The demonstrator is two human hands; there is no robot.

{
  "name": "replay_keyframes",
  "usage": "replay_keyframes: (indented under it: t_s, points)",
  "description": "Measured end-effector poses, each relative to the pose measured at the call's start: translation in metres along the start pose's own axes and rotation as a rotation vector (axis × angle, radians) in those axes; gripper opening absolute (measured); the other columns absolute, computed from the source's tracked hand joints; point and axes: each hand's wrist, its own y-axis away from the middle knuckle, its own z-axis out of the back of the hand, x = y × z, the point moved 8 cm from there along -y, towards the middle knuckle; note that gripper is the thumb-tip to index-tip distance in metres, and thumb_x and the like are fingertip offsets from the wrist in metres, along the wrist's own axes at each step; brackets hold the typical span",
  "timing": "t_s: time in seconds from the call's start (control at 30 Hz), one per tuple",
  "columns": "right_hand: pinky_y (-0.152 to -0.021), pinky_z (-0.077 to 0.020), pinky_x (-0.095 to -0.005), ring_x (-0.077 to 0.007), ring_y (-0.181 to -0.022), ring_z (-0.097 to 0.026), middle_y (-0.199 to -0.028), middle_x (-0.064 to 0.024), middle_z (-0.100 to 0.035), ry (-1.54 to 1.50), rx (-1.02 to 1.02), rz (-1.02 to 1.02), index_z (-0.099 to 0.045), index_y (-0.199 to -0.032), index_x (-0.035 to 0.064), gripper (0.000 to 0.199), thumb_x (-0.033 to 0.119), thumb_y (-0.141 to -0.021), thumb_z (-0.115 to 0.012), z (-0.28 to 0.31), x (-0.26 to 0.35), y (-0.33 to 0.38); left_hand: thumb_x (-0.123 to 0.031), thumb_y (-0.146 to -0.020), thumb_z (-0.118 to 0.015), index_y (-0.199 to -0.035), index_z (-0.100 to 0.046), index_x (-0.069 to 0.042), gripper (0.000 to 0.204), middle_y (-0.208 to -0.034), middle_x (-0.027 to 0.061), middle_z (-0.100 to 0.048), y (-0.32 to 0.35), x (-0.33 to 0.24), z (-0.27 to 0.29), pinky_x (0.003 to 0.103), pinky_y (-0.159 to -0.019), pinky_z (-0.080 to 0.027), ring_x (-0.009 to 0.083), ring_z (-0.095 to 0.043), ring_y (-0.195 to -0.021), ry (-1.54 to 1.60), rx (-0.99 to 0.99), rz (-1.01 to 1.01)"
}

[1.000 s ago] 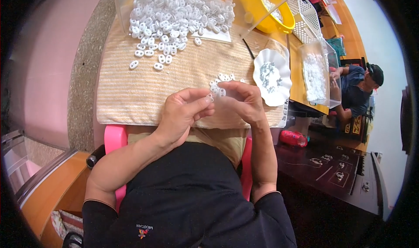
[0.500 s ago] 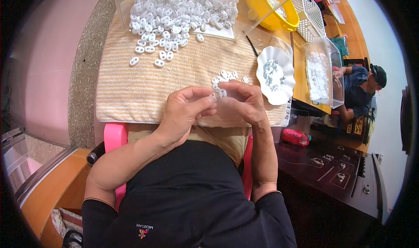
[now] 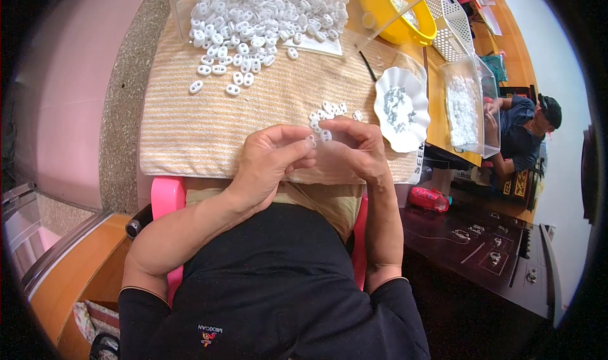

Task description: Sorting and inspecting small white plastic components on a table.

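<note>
Over the near part of a striped towel, both my hands meet at the fingertips. My left hand (image 3: pixel 269 160) is closed, its thumb and forefinger pinching a tiny clear whitish part (image 3: pixel 312 141). Facing it, my right hand (image 3: pixel 362 149) pinches a small white oval piece with two holes (image 3: pixel 325 135); its thumb and forefinger are bent together. The two parts lie close to each other, and I cannot tell whether they touch. Just beyond the fingertips is a small group of white pieces (image 3: pixel 330 109) on the towel (image 3: pixel 272 103).
A large heap of white two-hole pieces (image 3: pixel 253 18) lies at the far side. To the right are a white wavy-rimmed dish (image 3: pixel 417 97) with small grey-white parts, a yellow basin (image 3: pixel 386 27) and a clear bin (image 3: pixel 491 113) of white pieces. A person (image 3: pixel 522 128) sits beyond.
The whole view has shifted very slightly. Both hands keep nearly the same pose and grip.
</note>
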Motion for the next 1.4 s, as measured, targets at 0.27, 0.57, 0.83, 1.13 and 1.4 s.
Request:
replay_keyframes:
  t_s: [0.27,0.57,0.83,1.13,1.4]
  points:
    - [-0.073,-0.0472,-0.0214,-0.0083,-0.086,-0.059,-0.097,-0.0037,-0.064,0.030,0.021,0.061,-0.064,-0.112,-0.0034,0.029,0.003,-0.084,-0.070,0.0013,0.0010,-0.0005,-0.003,-0.089,-0.062,-0.106,-0.062,0.001,0.018,-0.092,0.0083,-0.067,-0.0001,0.0008,-0.0007,0.025,-0.075,-0.056,0.0126,-0.065,-0.079,0.006,0.016,-0.001]
    - [-0.073,-0.0461,-0.0212,-0.0079,-0.086,-0.059,-0.094,-0.0034,-0.064,0.051,0.020,0.082,-0.065,-0.111,-0.0027,0.028,0.003,-0.084,-0.070,0.0017,0.0014,-0.0005,-0.004,-0.089,-0.062,-0.106,-0.062,0.001,0.017,-0.092,0.0075,-0.067,0.0005,-0.0003,-0.0020,0.025,-0.074,-0.056,0.0118,-0.065,-0.080,-0.008,0.015,0.005]
    - [-0.069,-0.0438,-0.0207,-0.0062,-0.080,-0.055,-0.090,-0.0016,-0.063,0.075,0.022,0.074,-0.065,-0.111,-0.0019,0.028,0.003,-0.084,-0.070,0.0034,-0.0012,-0.0004,-0.004,-0.089,-0.063,-0.106,-0.062,0.001,0.018,-0.091,0.0077,-0.067,-0.0008,0.0004,-0.0017,0.025,-0.074,-0.056,0.0117,-0.065,-0.079,-0.016,0.018,-0.005]
    - [-0.069,-0.0429,-0.0200,-0.0058,-0.080,-0.055,-0.090,-0.0011,-0.063,0.020,0.038,0.087,-0.065,-0.112,-0.0012,0.029,0.004,-0.084,-0.071,-0.0040,0.0002,-0.0009,-0.004,-0.089,-0.063,-0.105,-0.062,0.001,0.017,-0.090,0.0078,-0.067,-0.0005,-0.0001,-0.0020,0.024,-0.073,-0.056,0.0118,-0.065,-0.078,-0.006,0.017,0.000]
    - [-0.070,-0.0445,-0.0203,-0.0061,-0.082,-0.056,-0.092,-0.0006,-0.063,0.017,0.038,0.049,-0.065,-0.112,-0.0015,0.030,0.006,-0.084,-0.072,-0.0027,-0.0072,0.0006,-0.005,-0.089,-0.064,-0.105,-0.062,0.000,0.017,-0.090,0.0075,-0.068,-0.0019,0.0024,-0.0009,0.024,-0.073,-0.056,0.0115,-0.066,-0.077,-0.009,0.029,0.004]
